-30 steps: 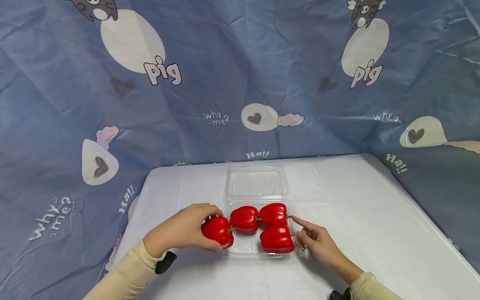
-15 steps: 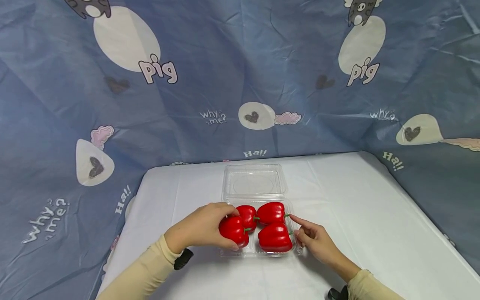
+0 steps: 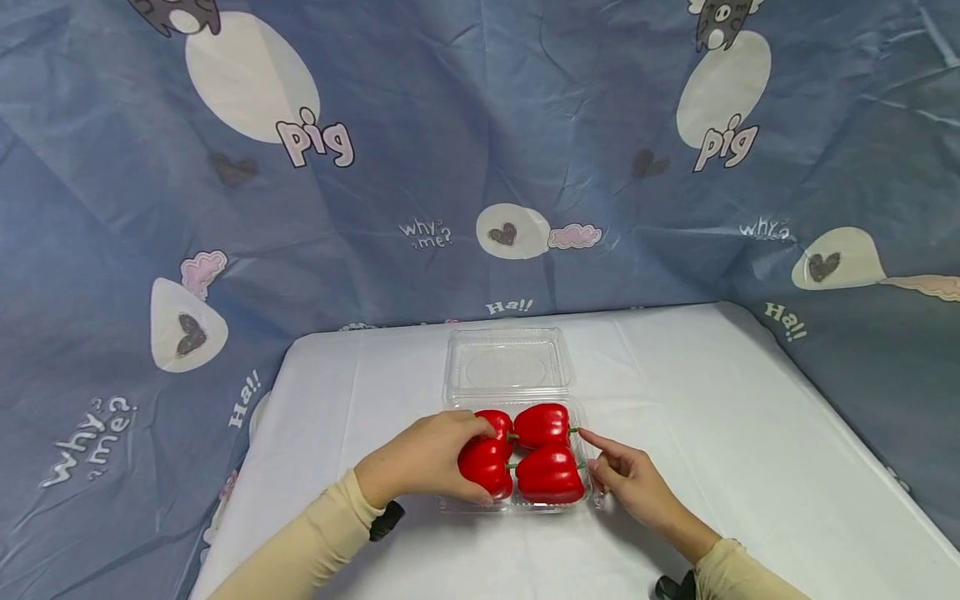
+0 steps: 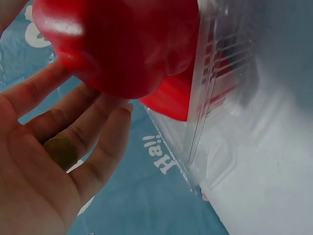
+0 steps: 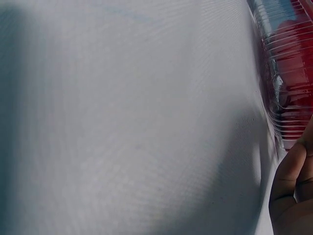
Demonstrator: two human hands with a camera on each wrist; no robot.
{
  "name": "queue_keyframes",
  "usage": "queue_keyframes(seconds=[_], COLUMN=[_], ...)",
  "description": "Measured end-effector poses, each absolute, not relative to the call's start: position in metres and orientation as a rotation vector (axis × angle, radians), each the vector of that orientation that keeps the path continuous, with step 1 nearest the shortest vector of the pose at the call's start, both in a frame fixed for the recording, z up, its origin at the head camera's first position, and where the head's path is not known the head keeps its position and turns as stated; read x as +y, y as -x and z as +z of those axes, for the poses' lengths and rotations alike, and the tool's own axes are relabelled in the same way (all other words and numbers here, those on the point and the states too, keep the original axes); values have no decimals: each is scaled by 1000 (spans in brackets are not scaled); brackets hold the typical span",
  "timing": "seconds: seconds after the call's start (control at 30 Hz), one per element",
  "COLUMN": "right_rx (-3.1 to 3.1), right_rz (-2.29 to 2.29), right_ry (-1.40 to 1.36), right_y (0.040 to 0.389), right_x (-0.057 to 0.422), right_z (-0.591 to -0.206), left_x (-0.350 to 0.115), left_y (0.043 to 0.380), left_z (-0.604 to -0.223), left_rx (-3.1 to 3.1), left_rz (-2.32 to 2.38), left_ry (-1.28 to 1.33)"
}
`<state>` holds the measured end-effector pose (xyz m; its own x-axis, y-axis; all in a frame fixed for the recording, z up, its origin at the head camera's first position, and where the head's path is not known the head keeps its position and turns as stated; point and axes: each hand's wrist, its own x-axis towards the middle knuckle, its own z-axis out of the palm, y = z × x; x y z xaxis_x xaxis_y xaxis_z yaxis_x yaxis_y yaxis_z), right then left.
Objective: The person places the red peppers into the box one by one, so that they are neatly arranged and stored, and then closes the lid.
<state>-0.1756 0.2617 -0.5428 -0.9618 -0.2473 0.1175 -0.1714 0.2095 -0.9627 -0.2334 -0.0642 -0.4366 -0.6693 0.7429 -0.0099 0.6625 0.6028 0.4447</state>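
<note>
A clear plastic clamshell box [image 3: 480, 506] lies on the table with its lid [image 3: 506, 367] folded back. My left hand [image 3: 423, 454] grips a red bell pepper [image 3: 486, 468] from above at the front left of the tray, thumb in front and fingers behind. The left wrist view shows this pepper [image 4: 122, 44] beside the box wall. Behind it, partly covered by the fingers, sits another pepper [image 3: 495, 422]. Two more peppers [image 3: 543, 425] [image 3: 550, 475] fill the right half. At the box's right edge, my right hand [image 3: 637, 483] rests with its index finger extended and thumb by the rim.
A white cloth covers the table [image 3: 712, 417]. Blue printed fabric [image 3: 420, 167] hangs behind it and down both sides. Dark straps [image 3: 386, 521] circle the wrists, outside the cream sleeves [image 3: 300, 542].
My left hand has carried its pepper rightward from the box's left edge into the front left of the tray, against the others. My right hand has stayed at the right edge.
</note>
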Motion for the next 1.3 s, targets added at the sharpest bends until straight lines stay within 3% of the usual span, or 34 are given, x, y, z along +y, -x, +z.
queue_keyframes(seconds=[0.97,1.3], right_rx=[2396,2386], right_rz=[-1897,-1898], right_ry=[341,377], right_y=[171,172], right_x=[264,260], right_z=[-539,-541], left_x=[-47,-58], left_y=[230,231], left_z=[-465,-459], left_rx=[2780,2708], left_rz=[365,557], left_ry=[-1319,-1139])
